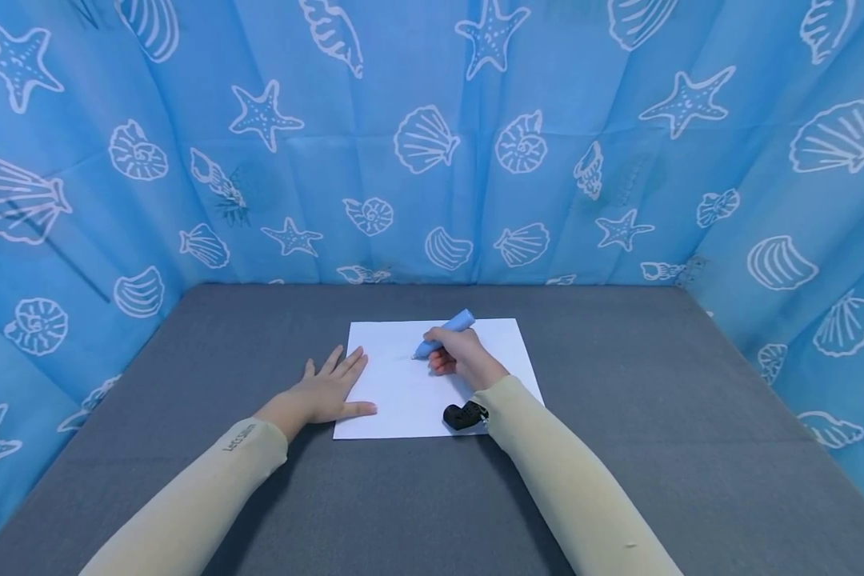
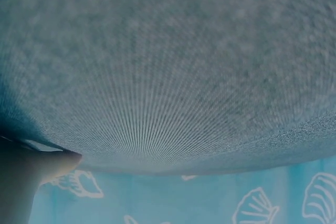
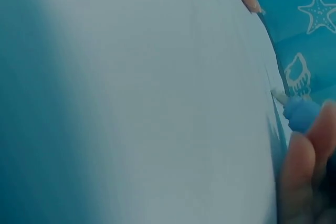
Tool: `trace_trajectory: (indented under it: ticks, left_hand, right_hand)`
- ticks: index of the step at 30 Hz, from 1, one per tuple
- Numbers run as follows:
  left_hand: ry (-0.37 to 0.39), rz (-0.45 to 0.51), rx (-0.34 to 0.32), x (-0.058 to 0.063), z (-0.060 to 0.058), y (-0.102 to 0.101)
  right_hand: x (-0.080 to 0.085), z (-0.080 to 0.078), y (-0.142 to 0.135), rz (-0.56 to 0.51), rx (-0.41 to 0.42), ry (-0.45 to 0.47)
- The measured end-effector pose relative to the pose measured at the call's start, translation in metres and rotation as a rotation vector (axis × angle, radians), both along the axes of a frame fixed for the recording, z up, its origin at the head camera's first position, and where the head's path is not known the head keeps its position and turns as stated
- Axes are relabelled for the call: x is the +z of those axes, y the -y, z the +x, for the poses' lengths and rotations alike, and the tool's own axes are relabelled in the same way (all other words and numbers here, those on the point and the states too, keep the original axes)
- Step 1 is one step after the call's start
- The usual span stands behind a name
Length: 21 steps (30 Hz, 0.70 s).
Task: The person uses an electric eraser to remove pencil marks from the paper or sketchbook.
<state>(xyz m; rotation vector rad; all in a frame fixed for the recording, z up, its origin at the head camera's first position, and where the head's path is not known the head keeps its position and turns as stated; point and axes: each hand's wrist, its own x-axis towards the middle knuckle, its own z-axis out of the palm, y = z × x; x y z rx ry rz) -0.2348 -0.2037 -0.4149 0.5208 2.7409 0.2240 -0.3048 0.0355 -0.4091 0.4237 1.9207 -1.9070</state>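
A sheet of white paper [image 1: 396, 400] lies on the grey table. My left hand [image 1: 324, 392] rests on its left edge, fingers spread and straight, thumb near the lower left. In the left wrist view only a finger [image 2: 58, 163] of that hand shows, low at the left. My right hand [image 1: 461, 352] grips a thick blue pen [image 1: 459, 322] between thumb and fingers, over the upper middle of the sheet. The pen slants, its narrow tip down at the paper. Close up, the pen's front end [image 3: 300, 113] shows beside the fingertips [image 3: 299, 156].
Grey cloth covers the table [image 1: 619, 384]. A blue curtain [image 1: 374, 160] with white shells and starfish stands behind it and along both sides. A small black device [image 1: 463, 415] sits at my right wrist, over the sheet's lower edge. Pale sleeves cover both forearms.
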Motion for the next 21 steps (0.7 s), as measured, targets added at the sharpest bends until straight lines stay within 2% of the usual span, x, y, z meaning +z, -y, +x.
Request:
trace_trajectory:
  ticks: [7, 13, 21]
  left_hand:
    - [0.003, 0.008, -0.004, 0.0005, -0.0004, -0.0006]
    - [0.009, -0.008, -0.004, -0.0047, -0.0022, 0.0021]
    - [-0.002, -0.005, -0.004, -0.0050, -0.0031, 0.0013]
  right_hand:
    - [0.0002, -0.0013, -0.0011, 0.002, 0.021, 0.008]
    - [-0.0013, -0.0011, 0.0020, -0.040, -0.015, 0.013]
    - [0.0010, 0.0007, 0.0026, -0.002, -0.003, -0.007]
